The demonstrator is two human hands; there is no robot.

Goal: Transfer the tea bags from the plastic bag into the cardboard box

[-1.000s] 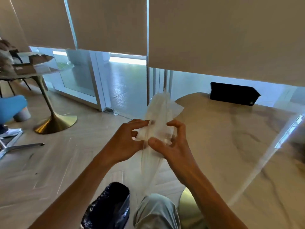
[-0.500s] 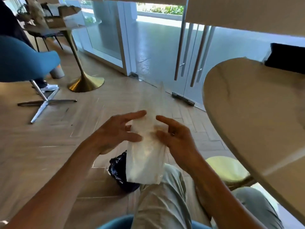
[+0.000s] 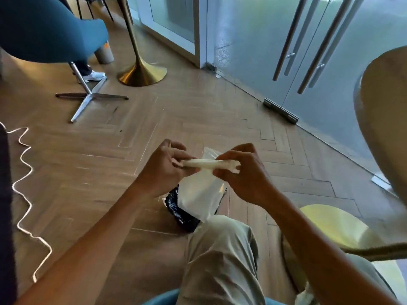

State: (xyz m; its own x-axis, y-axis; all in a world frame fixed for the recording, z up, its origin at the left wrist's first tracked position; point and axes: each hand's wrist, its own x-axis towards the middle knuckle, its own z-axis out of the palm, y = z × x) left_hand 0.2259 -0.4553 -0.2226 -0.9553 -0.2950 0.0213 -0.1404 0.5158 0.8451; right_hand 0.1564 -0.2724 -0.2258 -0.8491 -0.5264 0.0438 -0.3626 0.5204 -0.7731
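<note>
A clear, whitish plastic bag (image 3: 199, 197) hangs in front of me above my knee. Its top edge is rolled or folded into a narrow strip between my hands. My left hand (image 3: 164, 170) pinches the left end of that strip, and my right hand (image 3: 244, 175) pinches the right end. I cannot make out any tea bags inside the plastic bag. No cardboard box is in view.
A black bin bag (image 3: 179, 211) lies on the wooden floor just behind the plastic bag. The round marble table (image 3: 383, 119) is at the right, its gold base (image 3: 339, 230) under it. A blue chair (image 3: 50, 31), another person's shoe (image 3: 94, 75) and a gold table foot (image 3: 141, 73) stand far left. Glass doors (image 3: 308, 51) lie ahead.
My view has dropped from the table toward the floor. The plastic bag went from upright between my fingers to hanging down, with its top now rolled and pinched at both ends.
</note>
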